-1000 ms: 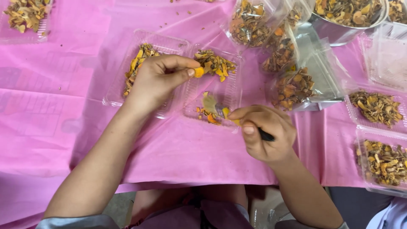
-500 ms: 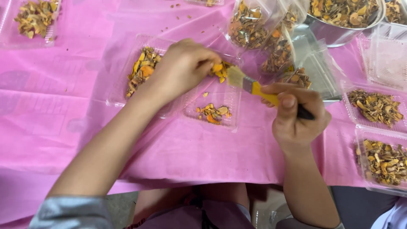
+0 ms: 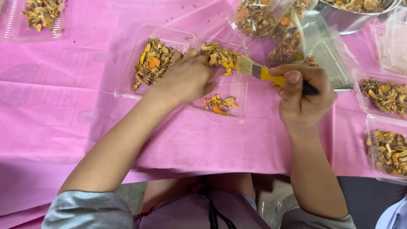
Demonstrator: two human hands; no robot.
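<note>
Far left, top corner, a clear tray w/ dried orange-brown chips sits well apart from us on the pink sheet covering the bench, parked out of the way. Next, the open clamshell tray lies flat w/ both halves up: the left half holds a heap of chips, prob. so sorted pieces stay separate from the rest. Our left hand rests across the hinge betw. the halves, fingers curled down & together; we can't tell if it pinches a piece, but it lies on the tray, seemingly pinning it so it doesn't slide. The right half has a far pile & a smaller near pile, apart from each other. The brush lies almost level, bristles touching the far pile's right edge, a low angle suited to sweeping crumbs rather than lifting. Our right hand is clamped on the yellow handle, thumb on top for control, black end poking out to the right. Behind, clear bags of chips lean upright, a metal bowl at the top edge. Far right, two more filled trays, near the bench edge.
</note>
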